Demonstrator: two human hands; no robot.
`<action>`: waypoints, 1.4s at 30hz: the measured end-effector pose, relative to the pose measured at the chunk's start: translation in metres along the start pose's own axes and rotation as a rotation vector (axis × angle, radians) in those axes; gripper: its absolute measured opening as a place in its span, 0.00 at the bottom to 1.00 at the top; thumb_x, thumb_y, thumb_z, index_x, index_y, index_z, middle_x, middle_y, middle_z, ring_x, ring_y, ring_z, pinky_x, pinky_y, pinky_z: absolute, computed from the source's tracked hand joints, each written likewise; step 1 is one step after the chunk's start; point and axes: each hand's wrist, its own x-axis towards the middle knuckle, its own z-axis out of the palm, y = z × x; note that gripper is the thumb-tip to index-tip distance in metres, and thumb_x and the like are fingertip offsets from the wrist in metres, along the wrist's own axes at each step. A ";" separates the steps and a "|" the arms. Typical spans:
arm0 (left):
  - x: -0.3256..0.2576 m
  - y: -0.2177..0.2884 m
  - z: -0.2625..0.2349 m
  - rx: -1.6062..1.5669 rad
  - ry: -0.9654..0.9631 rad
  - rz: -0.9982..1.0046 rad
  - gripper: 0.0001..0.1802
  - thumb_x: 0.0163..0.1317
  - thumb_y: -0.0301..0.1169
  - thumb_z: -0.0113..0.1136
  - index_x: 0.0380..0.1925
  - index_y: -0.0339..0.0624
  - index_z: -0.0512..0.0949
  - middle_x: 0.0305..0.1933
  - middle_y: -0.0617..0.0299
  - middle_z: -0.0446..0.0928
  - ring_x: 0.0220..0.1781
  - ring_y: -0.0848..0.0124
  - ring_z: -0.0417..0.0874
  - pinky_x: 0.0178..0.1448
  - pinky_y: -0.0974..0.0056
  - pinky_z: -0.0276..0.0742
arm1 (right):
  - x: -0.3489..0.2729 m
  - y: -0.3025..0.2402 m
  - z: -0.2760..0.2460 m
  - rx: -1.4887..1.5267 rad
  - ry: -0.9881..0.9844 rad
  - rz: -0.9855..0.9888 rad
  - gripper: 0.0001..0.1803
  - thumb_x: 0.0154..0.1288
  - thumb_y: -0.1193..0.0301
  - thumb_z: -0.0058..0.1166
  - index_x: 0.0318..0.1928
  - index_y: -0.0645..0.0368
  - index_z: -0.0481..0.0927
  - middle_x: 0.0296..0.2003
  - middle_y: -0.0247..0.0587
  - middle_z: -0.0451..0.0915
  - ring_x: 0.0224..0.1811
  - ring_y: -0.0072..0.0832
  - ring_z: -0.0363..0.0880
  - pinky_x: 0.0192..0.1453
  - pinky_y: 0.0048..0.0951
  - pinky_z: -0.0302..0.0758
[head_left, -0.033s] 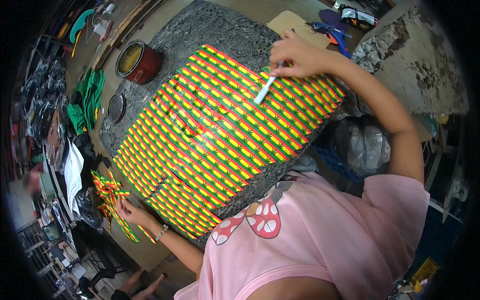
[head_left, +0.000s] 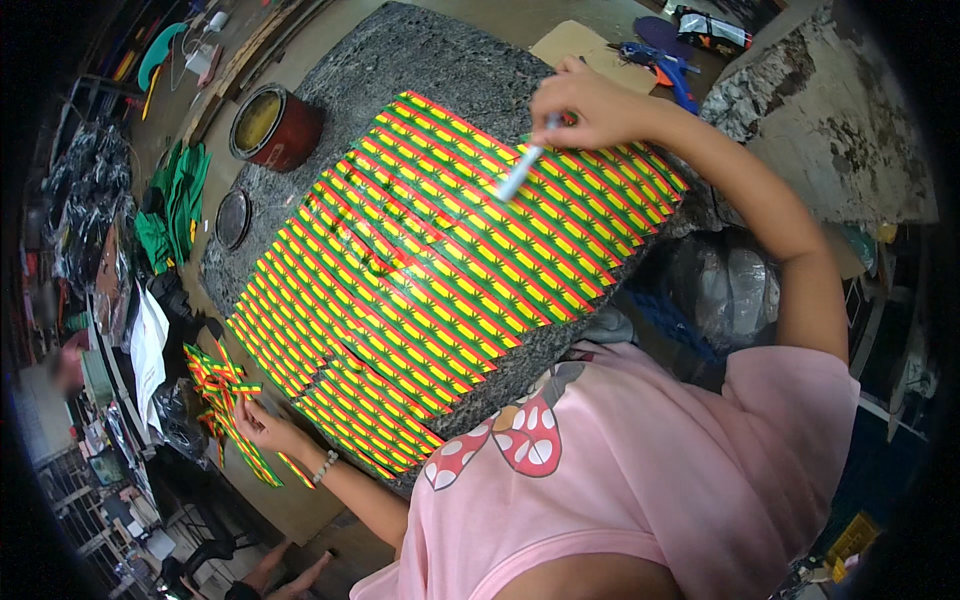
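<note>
My right hand [head_left: 588,105] is closed around a small brush [head_left: 516,178] with a pale, flat end, blurred by motion. The brush slants down to the left, its end at a sheet of strips [head_left: 430,280] patterned in red, yellow and green with dark leaf shapes. I cannot tell whether that end presses on the surface. At the lower left, my left hand [head_left: 265,428] pinches the end of a short loose strip [head_left: 240,388] in the same colours. Beside it hangs a tangle of similar strips [head_left: 215,375].
The sheet lies on a dark speckled slab [head_left: 450,50]. At its far left stand a reddish can [head_left: 290,135] of yellowish contents and a round lid [head_left: 233,220]. A blue glue gun [head_left: 672,72] lies on the far right. Green cloth [head_left: 182,205] hangs at left.
My right hand and the brush have shifted slightly left over the sheet. My left hand stays almost still with its strip.
</note>
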 end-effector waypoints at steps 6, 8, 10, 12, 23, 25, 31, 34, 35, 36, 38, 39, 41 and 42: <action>0.000 -0.001 -0.002 0.031 0.036 -0.008 0.15 0.72 0.30 0.51 0.52 0.30 0.76 0.50 0.56 0.76 0.50 0.70 0.78 0.54 0.67 0.74 | 0.067 0.016 0.028 -0.178 0.236 -0.042 0.15 0.68 0.52 0.51 0.32 0.46 0.80 0.24 0.29 0.78 0.34 0.31 0.76 0.51 0.39 0.58; -0.001 -0.001 -0.003 0.068 0.051 -0.007 0.15 0.72 0.30 0.51 0.52 0.30 0.76 0.50 0.57 0.76 0.48 0.71 0.77 0.52 0.67 0.73 | 0.063 0.018 0.028 -0.162 0.152 -0.066 0.15 0.69 0.53 0.51 0.32 0.47 0.79 0.25 0.29 0.75 0.36 0.28 0.73 0.53 0.38 0.57; -0.001 -0.003 -0.003 0.063 0.063 -0.007 0.15 0.72 0.30 0.52 0.52 0.30 0.76 0.49 0.58 0.76 0.46 0.72 0.77 0.51 0.67 0.73 | 0.046 0.015 0.020 -0.120 0.009 -0.027 0.15 0.69 0.53 0.51 0.31 0.48 0.78 0.25 0.29 0.74 0.36 0.26 0.73 0.56 0.40 0.55; 0.000 -0.005 -0.003 0.026 0.066 0.013 0.15 0.72 0.30 0.52 0.52 0.30 0.76 0.49 0.58 0.76 0.45 0.73 0.76 0.49 0.67 0.73 | 0.018 0.011 0.006 -0.041 -0.134 0.039 0.16 0.68 0.53 0.53 0.30 0.48 0.79 0.24 0.30 0.74 0.35 0.27 0.74 0.53 0.39 0.58; -0.002 0.003 -0.002 0.039 0.042 -0.019 0.15 0.73 0.31 0.50 0.52 0.30 0.75 0.50 0.56 0.74 0.49 0.70 0.77 0.55 0.66 0.74 | 0.062 0.031 0.000 -0.326 0.233 -0.030 0.14 0.68 0.56 0.54 0.31 0.51 0.77 0.25 0.32 0.73 0.36 0.32 0.73 0.49 0.39 0.61; -0.002 0.002 -0.004 0.037 0.053 -0.057 0.16 0.73 0.31 0.50 0.51 0.30 0.75 0.50 0.56 0.74 0.50 0.70 0.77 0.56 0.66 0.74 | 0.056 0.032 0.001 -0.454 0.267 -0.139 0.09 0.64 0.64 0.58 0.35 0.57 0.80 0.31 0.40 0.76 0.35 0.38 0.77 0.41 0.41 0.69; 0.003 -0.007 -0.003 0.091 0.035 -0.039 0.16 0.73 0.31 0.50 0.51 0.29 0.75 0.50 0.55 0.74 0.50 0.70 0.77 0.57 0.66 0.74 | -0.009 0.007 -0.006 -0.279 0.053 -0.071 0.12 0.68 0.58 0.54 0.31 0.51 0.77 0.26 0.33 0.71 0.38 0.31 0.73 0.55 0.42 0.58; 0.003 -0.007 -0.003 0.073 0.020 0.006 0.16 0.72 0.31 0.50 0.51 0.29 0.75 0.50 0.55 0.74 0.49 0.71 0.77 0.55 0.67 0.75 | -0.023 0.004 -0.023 -0.097 -0.162 0.051 0.13 0.66 0.56 0.57 0.33 0.52 0.80 0.29 0.34 0.76 0.40 0.32 0.75 0.59 0.48 0.59; 0.003 -0.006 -0.002 0.070 0.019 0.007 0.15 0.72 0.31 0.50 0.51 0.29 0.75 0.50 0.55 0.74 0.49 0.71 0.77 0.55 0.67 0.75 | -0.018 0.006 -0.024 0.052 -0.193 0.179 0.13 0.66 0.56 0.57 0.34 0.52 0.81 0.30 0.34 0.78 0.41 0.30 0.76 0.59 0.49 0.59; 0.002 -0.005 -0.002 0.067 0.018 0.006 0.15 0.72 0.30 0.50 0.51 0.29 0.75 0.50 0.55 0.74 0.49 0.71 0.77 0.54 0.67 0.75 | -0.007 0.012 -0.026 0.208 -0.187 0.259 0.13 0.66 0.56 0.57 0.35 0.52 0.81 0.32 0.34 0.79 0.41 0.29 0.76 0.59 0.50 0.59; 0.000 -0.001 -0.001 0.054 0.018 0.002 0.15 0.72 0.29 0.50 0.52 0.30 0.75 0.49 0.56 0.74 0.48 0.72 0.77 0.54 0.68 0.75 | 0.019 0.026 -0.026 0.106 -0.079 0.228 0.13 0.67 0.55 0.55 0.39 0.48 0.83 0.35 0.31 0.83 0.42 0.24 0.76 0.58 0.45 0.58; -0.001 0.002 -0.001 0.038 0.010 -0.010 0.15 0.72 0.29 0.50 0.51 0.30 0.75 0.49 0.56 0.74 0.48 0.71 0.77 0.54 0.68 0.74 | 0.031 0.030 -0.019 0.042 -0.003 0.205 0.13 0.67 0.55 0.54 0.39 0.48 0.83 0.35 0.30 0.82 0.41 0.23 0.76 0.57 0.43 0.57; -0.001 0.010 0.002 -0.022 0.027 -0.055 0.15 0.72 0.29 0.51 0.51 0.29 0.75 0.49 0.56 0.75 0.48 0.71 0.77 0.54 0.68 0.74 | 0.052 0.032 0.001 -0.103 0.144 0.170 0.13 0.68 0.54 0.53 0.39 0.46 0.82 0.34 0.29 0.82 0.40 0.23 0.75 0.55 0.38 0.56; 0.002 0.015 0.004 0.094 0.001 -0.045 0.14 0.71 0.30 0.52 0.51 0.33 0.77 0.51 0.56 0.75 0.49 0.70 0.76 0.55 0.66 0.73 | 0.058 0.033 0.007 -0.127 0.154 0.126 0.12 0.68 0.54 0.53 0.40 0.45 0.82 0.33 0.28 0.81 0.39 0.25 0.74 0.52 0.34 0.54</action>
